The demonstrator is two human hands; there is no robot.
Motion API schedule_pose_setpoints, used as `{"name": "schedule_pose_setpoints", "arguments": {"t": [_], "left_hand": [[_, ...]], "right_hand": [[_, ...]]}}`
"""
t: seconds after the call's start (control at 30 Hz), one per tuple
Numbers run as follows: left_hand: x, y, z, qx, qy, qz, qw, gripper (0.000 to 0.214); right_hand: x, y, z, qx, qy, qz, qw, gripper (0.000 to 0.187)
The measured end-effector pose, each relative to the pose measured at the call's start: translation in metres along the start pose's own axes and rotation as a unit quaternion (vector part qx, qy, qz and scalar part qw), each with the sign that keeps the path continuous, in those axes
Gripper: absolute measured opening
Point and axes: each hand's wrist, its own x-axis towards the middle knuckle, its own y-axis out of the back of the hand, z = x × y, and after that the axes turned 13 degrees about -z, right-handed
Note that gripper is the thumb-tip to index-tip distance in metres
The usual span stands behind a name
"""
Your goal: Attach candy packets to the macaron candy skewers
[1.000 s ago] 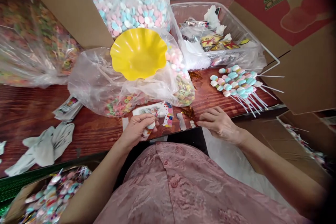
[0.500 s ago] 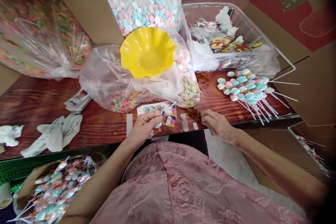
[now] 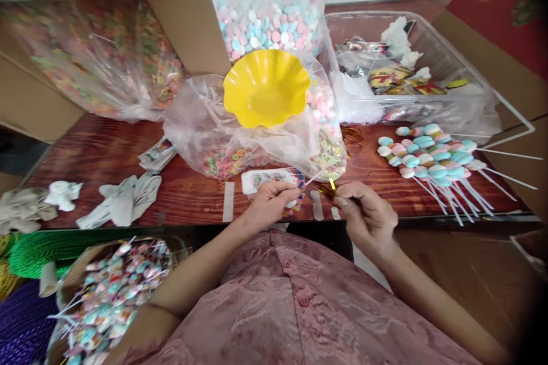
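White stick [image 3: 312,178] and gold strip [image 3: 332,184] in hand

Above a wooden table [image 3: 188,205], the left hand [image 3: 272,202] grips a partly hidden, colourful piece [image 3: 293,204], stick jutting out; the right hand [image 3: 370,214] pinches the strip between thumb and forefinger

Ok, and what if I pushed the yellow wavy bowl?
The yellow bowl might tip or slide, because it rests on a soft, crinkled plastic bag. It looks thin-walled, so it's probably light. Its glossy surface may feel slippery.
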Motion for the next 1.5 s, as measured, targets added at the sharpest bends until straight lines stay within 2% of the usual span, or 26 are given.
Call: {"name": "schedule_pose_setpoints", "arguments": {"t": [0.13, 0.23, 0.3, 0.43, 0.57, 0.67, 0.73, 0.8, 0.87, 1.03, 1.1, 1.17, 1.2, 1.27, 1.33, 1.37, 1.43, 1.5], "left_hand": [[0.002, 0.004, -0.002, 0.058, -0.091, 0.014, 0.994, 0.023], [-0.005, 0.015, -0.007, 0.1, -0.109, 0.034, 0.988, 0.022], [-0.011, 0.022, -0.01, 0.124, -0.109, 0.046, 0.985, 0.025], [-0.015, 0.034, -0.016, 0.119, -0.1, 0.039, 0.987, 0.03], [-0.01, 0.04, -0.016, 0.076, -0.089, 0.026, 0.993, 0.03], [-0.008, 0.037, -0.011, 0.071, -0.093, 0.051, 0.992, 0.031], [-0.007, 0.034, -0.008, 0.074, -0.104, 0.063, 0.99, 0.03], [-0.007, 0.031, -0.006, 0.086, -0.12, 0.068, 0.987, 0.03], [-0.006, 0.029, -0.004, 0.115, -0.141, 0.068, 0.981, 0.03], [-0.003, 0.03, 0.004, 0.199, -0.176, 0.06, 0.962, 0.031], [-0.003, 0.032, 0.008, 0.203, -0.164, 0.035, 0.965, 0.032], [-0.004, 0.033, 0.012, 0.16, -0.124, -0.018, 0.979, 0.033], [-0.005, 0.034, 0.013, 0.118, -0.09, -0.046, 0.988, 0.033], [-0.009, 0.036, 0.014, 0.016, -0.003, -0.096, 0.995, 0.031], [-0.014, 0.038, 0.014, -0.065, 0.086, -0.139, 0.984, 0.028], [-0.017, 0.038, 0.014, -0.09, 0.12, -0.168, 0.974, 0.027], [-0.021, 0.04, 0.014, -0.115, 0.164, -0.235, 0.951, 0.024], [-0.023, 0.041, 0.014, -0.119, 0.183, -0.287, 0.933, 0.024]], "right_hand": [[0.031, -0.047, -0.012, 0.004, 0.076, -0.008, 0.997, 0.025], [0.045, -0.067, -0.008, 0.049, 0.06, -0.008, 0.997, 0.022], [0.049, -0.073, -0.005, 0.078, 0.039, -0.034, 0.996, 0.018], [0.049, -0.076, -0.004, 0.111, -0.006, -0.076, 0.991, 0.024], [0.047, -0.079, -0.004, 0.096, 0.002, -0.062, 0.993, 0.039], [0.046, -0.081, -0.004, 0.13, -0.01, -0.027, 0.991, 0.034], [0.045, -0.082, -0.006, 0.188, -0.042, 0.002, 0.981, 0.028], [0.044, -0.081, -0.01, 0.239, -0.083, 0.003, 0.967, 0.018], [0.043, -0.079, -0.012, 0.267, -0.121, -0.016, 0.956, 0.014], [0.048, -0.069, -0.003, 0.339, -0.168, -0.065, 0.923, 0.023], [0.053, -0.064, 0.006, 0.388, -0.188, -0.13, 0.893, 0.028], [0.058, -0.056, 0.013, 0.41, -0.196, -0.219, 0.863, 0.034], [0.06, -0.052, 0.015, 0.396, -0.182, -0.263, 0.861, 0.034], [0.063, -0.044, 0.014, 0.303, -0.094, -0.321, 0.892, 0.029], [0.062, -0.035, 0.006, 0.147, 0.079, -0.313, 0.935, 0.02], [0.062, -0.031, 0.001, 0.065, 0.176, -0.292, 0.938, 0.017], [0.06, -0.023, -0.01, -0.06, 0.34, -0.242, 0.907, 0.016], [0.06, -0.018, -0.02, -0.12, 0.442, -0.217, 0.862, 0.016]]}}
